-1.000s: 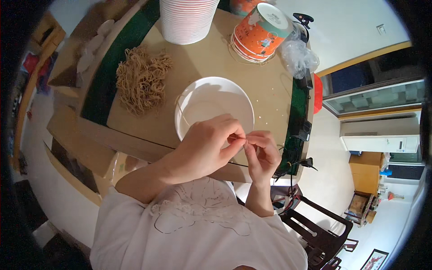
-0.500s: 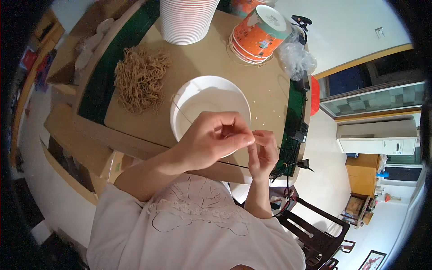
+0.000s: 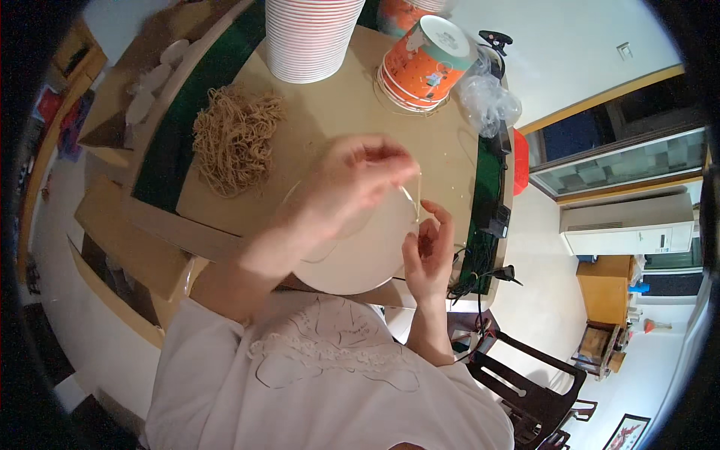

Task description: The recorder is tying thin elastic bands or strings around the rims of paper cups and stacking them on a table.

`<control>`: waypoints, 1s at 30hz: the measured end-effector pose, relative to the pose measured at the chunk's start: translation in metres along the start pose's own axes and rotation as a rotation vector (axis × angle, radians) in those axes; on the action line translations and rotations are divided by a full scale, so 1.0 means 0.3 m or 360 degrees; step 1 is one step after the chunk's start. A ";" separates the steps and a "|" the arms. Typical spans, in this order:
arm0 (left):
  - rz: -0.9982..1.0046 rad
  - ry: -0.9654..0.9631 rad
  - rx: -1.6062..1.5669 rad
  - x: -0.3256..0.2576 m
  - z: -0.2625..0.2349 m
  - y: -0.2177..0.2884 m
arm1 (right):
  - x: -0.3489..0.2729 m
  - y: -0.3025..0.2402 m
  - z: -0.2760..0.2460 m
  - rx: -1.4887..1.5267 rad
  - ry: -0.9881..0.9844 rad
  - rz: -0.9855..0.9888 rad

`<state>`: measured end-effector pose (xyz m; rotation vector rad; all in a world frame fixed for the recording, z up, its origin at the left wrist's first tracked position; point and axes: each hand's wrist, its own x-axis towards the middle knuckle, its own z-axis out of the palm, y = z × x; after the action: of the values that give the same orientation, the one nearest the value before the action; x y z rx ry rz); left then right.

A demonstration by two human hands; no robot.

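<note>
Over the white paper tub (image 3: 352, 262), my left hand (image 3: 356, 176) is closed, its fingertips pinching a thin tan string (image 3: 419, 189). The string hangs from that pinch toward my right hand (image 3: 429, 255). There the thumb and forefinger are apart while the other fingers curl; the string's lower end is near the gap. My left hand and forearm are blurred and cover part of the tub's far side. A thin curved strand shows against the tub near its left edge. At the left of the cardboard mat lies a heap of tan string (image 3: 236, 139).
A tall stack of white tubs (image 3: 311, 45) stands at the back. To its right are upside-down orange tubs (image 3: 421, 71) with string loops around their base and a clear plastic bag (image 3: 487, 101). Black cables (image 3: 480, 277) lie along the right table edge; a dark chair (image 3: 525, 375) stands beside it.
My left hand has risen away from my right, drawing the string out between them. My right thumb and forefinger have parted. The white tub now appears nearer to me and tilted.
</note>
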<state>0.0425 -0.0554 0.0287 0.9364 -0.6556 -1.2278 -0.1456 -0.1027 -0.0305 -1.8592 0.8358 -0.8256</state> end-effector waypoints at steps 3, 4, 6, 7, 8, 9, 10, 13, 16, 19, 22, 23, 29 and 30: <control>-0.0096 -0.0013 -0.0123 0.018 -0.047 0.009 | -0.013 -0.056 -0.006 -0.0071 -0.0024 0.0078; -0.0169 -0.0060 -0.0233 0.022 -0.061 0.009 | -0.014 -0.053 -0.012 -0.0070 -0.0028 0.0079; -0.0230 -0.0133 -0.0144 0.035 -0.092 0.046 | -0.011 -0.034 -0.036 -0.0090 -0.0113 0.0123; -0.0287 -0.0209 -0.0054 0.045 -0.118 0.065 | -0.008 -0.017 -0.045 -0.0087 -0.0111 0.0126; -0.0242 -0.0350 0.0009 0.058 -0.168 0.076 | -0.003 0.006 -0.054 -0.0110 -0.0070 0.0104; -0.0228 -0.0209 0.0338 0.068 -0.184 0.101 | 0.001 0.023 -0.068 -0.0135 -0.0021 0.0088; -0.0210 -0.0056 0.0668 0.069 -0.203 0.122 | 0.000 0.038 -0.085 -0.0152 -0.0052 0.0066; -0.0097 0.0049 0.1199 0.106 -0.329 0.032 | 0.008 0.019 -0.080 -0.0103 -0.0093 0.0097; -0.0036 -0.0047 0.1330 0.139 -0.392 -0.169 | 0.032 0.009 -0.074 -0.0149 -0.0115 0.0051; -0.0092 -0.0112 0.0482 0.119 -0.369 -0.289 | 0.052 -0.008 -0.075 -0.0485 -0.0076 0.0131; -0.0327 -0.0001 0.0525 0.124 -0.368 -0.296 | 0.084 -0.026 -0.032 -0.0528 0.0203 0.0046; -0.0452 0.0071 0.0526 0.122 -0.365 -0.299 | 0.084 0.010 -0.036 -0.0522 0.0185 0.0043; -0.0484 0.0144 0.0239 0.087 -0.399 -0.381 | 0.094 0.101 -0.063 0.0392 0.0072 0.0317; -0.0485 0.0148 0.0240 0.091 -0.430 -0.422 | 0.095 0.071 -0.052 0.0666 0.0135 0.0562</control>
<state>0.0959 -0.0588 -0.1460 1.2465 -0.5499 -1.4067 -0.1472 -0.1407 -0.0386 -1.2736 0.9295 -0.7860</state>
